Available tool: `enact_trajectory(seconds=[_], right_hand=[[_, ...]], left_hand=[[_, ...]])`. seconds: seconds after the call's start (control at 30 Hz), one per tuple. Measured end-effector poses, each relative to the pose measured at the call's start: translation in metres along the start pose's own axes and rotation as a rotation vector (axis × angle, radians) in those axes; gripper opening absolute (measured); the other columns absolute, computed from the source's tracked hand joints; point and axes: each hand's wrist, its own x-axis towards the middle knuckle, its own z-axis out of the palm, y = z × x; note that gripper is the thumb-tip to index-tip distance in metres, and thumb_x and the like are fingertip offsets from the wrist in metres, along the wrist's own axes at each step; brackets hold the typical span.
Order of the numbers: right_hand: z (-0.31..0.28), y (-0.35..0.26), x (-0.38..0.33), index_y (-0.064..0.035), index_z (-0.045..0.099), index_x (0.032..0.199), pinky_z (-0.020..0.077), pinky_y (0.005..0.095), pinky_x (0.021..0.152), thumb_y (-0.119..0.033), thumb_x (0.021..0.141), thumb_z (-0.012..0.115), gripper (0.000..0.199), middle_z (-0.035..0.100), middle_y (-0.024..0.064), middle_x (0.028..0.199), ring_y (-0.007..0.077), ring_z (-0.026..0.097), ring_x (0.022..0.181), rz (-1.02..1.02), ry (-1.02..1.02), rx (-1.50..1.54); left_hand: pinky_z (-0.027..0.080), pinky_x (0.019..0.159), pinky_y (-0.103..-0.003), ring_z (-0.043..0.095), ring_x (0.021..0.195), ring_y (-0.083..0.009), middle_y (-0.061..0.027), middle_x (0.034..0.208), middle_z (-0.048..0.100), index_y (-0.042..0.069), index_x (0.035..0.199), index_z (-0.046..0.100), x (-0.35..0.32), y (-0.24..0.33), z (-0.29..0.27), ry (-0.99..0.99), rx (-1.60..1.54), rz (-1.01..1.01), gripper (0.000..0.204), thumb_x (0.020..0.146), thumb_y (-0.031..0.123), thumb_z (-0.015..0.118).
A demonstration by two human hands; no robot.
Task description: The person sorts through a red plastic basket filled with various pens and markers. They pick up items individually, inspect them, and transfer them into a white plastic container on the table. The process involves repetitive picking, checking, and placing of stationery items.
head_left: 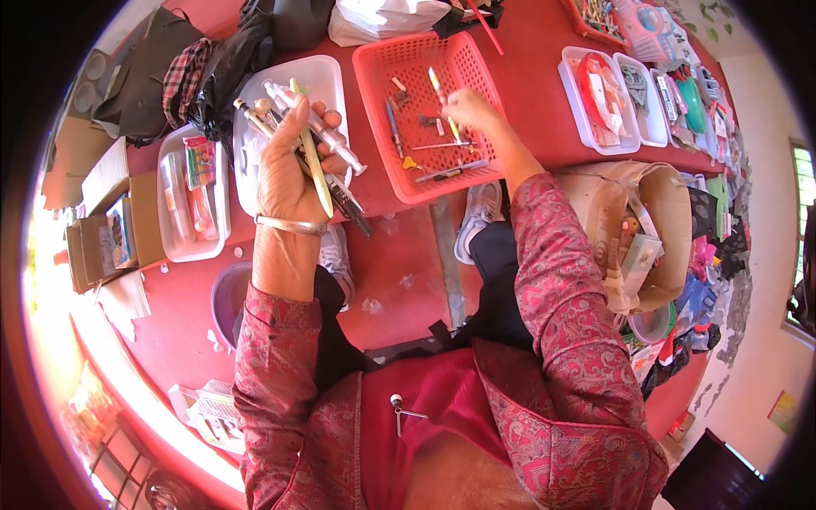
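My left hand [291, 170] is closed around a bunch of pens [316, 161], which stick out at both ends. Among them are a light green pen, a clear and white one and several dark ones. A white plastic tray [247, 157] lies beneath this hand. Over the red perforated basket [374, 85], my right hand [473, 110] pinches a slim yellow-green and white pen [436, 81]. In the basket lie a blue pen [394, 129], a grey-and-clear pen [451, 171], a yellow piece [410, 162] and several small dark bits.
Left, a white tray [223, 195] holds packaged items beside open cardboard boxes [146, 208]. Right stand white containers [599, 149] and a cardboard carton [586, 195] with mixed items. Black bags [223, 93] lie at the far left. My shoes [480, 212] are on the red floor below.
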Motion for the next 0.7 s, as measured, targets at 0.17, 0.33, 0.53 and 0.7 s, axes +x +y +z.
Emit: enact_trajectory(seconds=[0.17, 0.33, 0.53, 0.7], right_hand=[[-0.071, -0.066, -0.022, -0.0042, 0.058, 0.081, 0.0296, 0.0153, 0.036, -0.013, 0.073, 0.058, 0.012, 0.049, -0.0016, 0.056, 0.0038, 0.042, 0.043, -0.105, 0.073, 0.798], [-0.095, -0.154, -0.066, -0.0052, 0.059, 0.077, 0.0459, 0.0283, 0.051, -0.007, 0.070, 0.055, 0.009, 0.059, 0.0052, 0.066, 0.0170, 0.056, 0.056, -0.736, 0.592, 0.226], [-0.070, -0.203, -0.108, -0.0091, 0.055, 0.090, 0.0469, 0.0300, 0.055, -0.009, 0.067, 0.058, 0.023, 0.055, 0.0037, 0.081, 0.0216, 0.058, 0.069, -0.916, 0.611, -0.284], [-0.086, -0.202, -0.117, -0.0045, 0.057, 0.097, 0.0490, 0.0288, 0.063, 0.001, 0.074, 0.051, 0.024, 0.059, 0.0079, 0.090, 0.0208, 0.059, 0.079, -0.872, 0.699, -0.121]], left_hand=[[0.041, 0.044, -0.021, 0.050, 0.057, -0.0154, -0.0118, 0.072, 0.056, 0.003, 0.078, 0.050, 0.000, -0.001, -0.008, 0.075, -0.031, -0.100, 0.019, 0.079, 0.020, 0.057], [0.042, 0.045, -0.021, 0.053, 0.064, -0.0167, -0.0130, 0.079, 0.055, 0.002, 0.078, 0.050, 0.003, -0.013, -0.001, 0.062, 0.029, -0.170, 0.020, 0.081, 0.021, 0.055], [0.050, 0.055, -0.024, 0.056, 0.065, -0.0169, -0.0075, 0.075, 0.055, 0.002, 0.092, 0.050, -0.001, -0.016, -0.005, -0.110, 0.003, -0.065, 0.015, 0.085, 0.015, 0.048], [0.047, 0.055, -0.023, 0.055, 0.065, -0.0139, -0.0077, 0.082, 0.060, 0.001, 0.099, 0.051, -0.001, -0.018, 0.003, -0.179, -0.024, -0.061, 0.021, 0.085, 0.017, 0.047]])
